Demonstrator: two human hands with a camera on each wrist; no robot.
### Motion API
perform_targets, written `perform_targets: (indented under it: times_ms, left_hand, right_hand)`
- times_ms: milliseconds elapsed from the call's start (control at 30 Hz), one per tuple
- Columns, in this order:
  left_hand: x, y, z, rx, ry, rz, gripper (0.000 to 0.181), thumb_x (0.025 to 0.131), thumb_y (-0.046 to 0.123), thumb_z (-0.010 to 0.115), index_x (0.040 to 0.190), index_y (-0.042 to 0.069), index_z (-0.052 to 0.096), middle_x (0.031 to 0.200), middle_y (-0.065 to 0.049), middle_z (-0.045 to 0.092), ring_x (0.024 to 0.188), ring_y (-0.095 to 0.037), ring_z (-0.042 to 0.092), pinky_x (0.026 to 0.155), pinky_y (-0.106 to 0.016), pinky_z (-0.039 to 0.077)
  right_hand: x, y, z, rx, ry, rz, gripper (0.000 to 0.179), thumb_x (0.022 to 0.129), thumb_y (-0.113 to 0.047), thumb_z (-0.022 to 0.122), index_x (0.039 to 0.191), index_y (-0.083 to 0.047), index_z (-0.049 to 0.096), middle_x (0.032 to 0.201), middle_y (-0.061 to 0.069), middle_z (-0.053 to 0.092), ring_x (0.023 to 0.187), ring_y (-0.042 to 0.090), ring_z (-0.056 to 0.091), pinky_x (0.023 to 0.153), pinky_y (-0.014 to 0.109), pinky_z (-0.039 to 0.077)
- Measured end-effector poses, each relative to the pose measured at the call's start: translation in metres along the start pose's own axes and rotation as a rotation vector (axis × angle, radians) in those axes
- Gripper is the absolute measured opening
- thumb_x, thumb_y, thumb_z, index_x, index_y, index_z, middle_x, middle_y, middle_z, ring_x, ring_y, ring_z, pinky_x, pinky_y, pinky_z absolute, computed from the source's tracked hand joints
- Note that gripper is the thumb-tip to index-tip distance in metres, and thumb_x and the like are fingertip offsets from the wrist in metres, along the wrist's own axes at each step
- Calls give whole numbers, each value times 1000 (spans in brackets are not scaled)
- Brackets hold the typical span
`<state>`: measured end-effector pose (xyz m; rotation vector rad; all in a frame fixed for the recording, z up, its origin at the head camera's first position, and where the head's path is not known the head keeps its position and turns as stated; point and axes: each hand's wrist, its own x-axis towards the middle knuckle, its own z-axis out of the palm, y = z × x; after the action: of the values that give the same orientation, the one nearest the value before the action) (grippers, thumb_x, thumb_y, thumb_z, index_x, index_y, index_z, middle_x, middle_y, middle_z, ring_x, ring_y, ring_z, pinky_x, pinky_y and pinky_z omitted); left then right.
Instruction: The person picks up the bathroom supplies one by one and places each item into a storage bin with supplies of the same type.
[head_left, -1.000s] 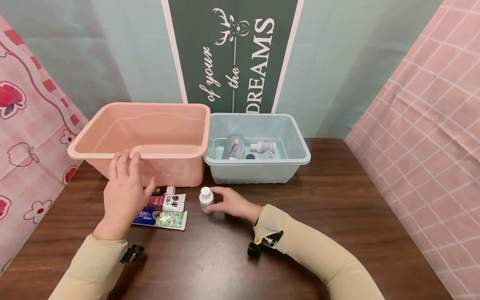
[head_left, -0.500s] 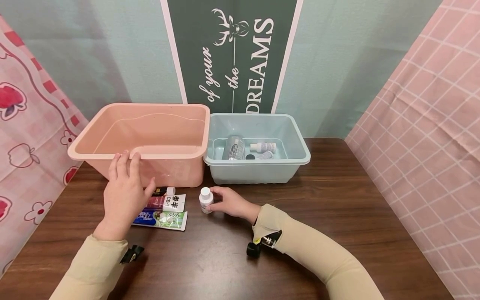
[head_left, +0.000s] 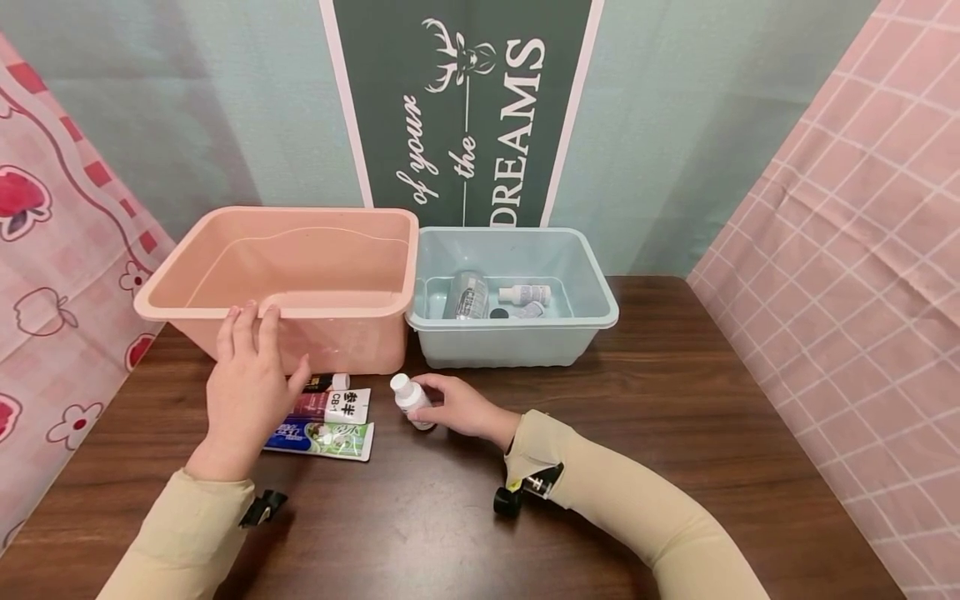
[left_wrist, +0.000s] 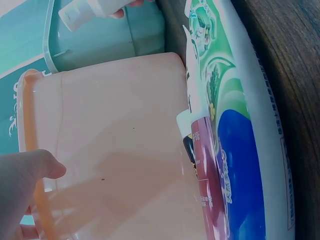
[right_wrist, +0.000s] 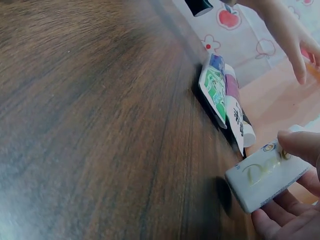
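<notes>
Thumb and fingers of my right hand [head_left: 465,406] pinch a small white bottle [head_left: 412,400] with a white cap. It leans to the left, and the right wrist view shows a gap between its base and the table's shadow. My left hand [head_left: 247,392] rests with extended fingers on the front rim of the pink bin [head_left: 345,342]. Beside that hand lie a blue-and-green toothpaste tube [head_left: 330,439], a dark red and white tube [head_left: 330,406] and a black tube with a white cap [head_left: 321,382]. The left hand covers their far ends.
Right of the pink bin stands a light blue bin [head_left: 510,346]. Inside it lie a clear bottle [head_left: 470,296], a white bottle [head_left: 527,294] and a black-capped item [head_left: 528,310]. Dark wooden table [head_left: 712,417] extends to the right, with curtains at the back and sides.
The white bottle stood upright on the table; now my right hand has tipped its cap to the left and raised it slightly. The left hand has stayed at the pink rim.
</notes>
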<state>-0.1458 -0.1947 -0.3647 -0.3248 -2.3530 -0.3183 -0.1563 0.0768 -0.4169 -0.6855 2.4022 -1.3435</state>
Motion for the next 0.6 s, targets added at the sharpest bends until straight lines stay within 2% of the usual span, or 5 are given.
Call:
perform_targets:
  times_ms: [200,433,600]
  left_hand:
    - [0,-1,0,-3,5,5,69,71,21,68,129,-6,41,128,-35,40,121,-51,34,80,-63,43]
    - [1,-1,0,2,4,3,70,71,21,68,129,-6,41,127,-35,40,122,-50,34,77,-63,44]
    - [0,-1,-1,10,2,5,69,71,21,69,128,-7,42,127,-34,41,122,-50,34,74,-63,45]
  right_hand:
    - [-1,-2,-2,-30,-4,4,44,80,-13,72,120,-2,58,106,8,63,97,15,57,87,26,45]
    - [-3,-5,-4,-101,-3,-4,41,82,-16,71,120,-4,59,103,6,63,92,15,55,87,35,47]
    - [-5,-3,-6,-132,-28,-35,38,83,-17,69,118,-6,60,96,4,63,85,14,54,80,34,49]
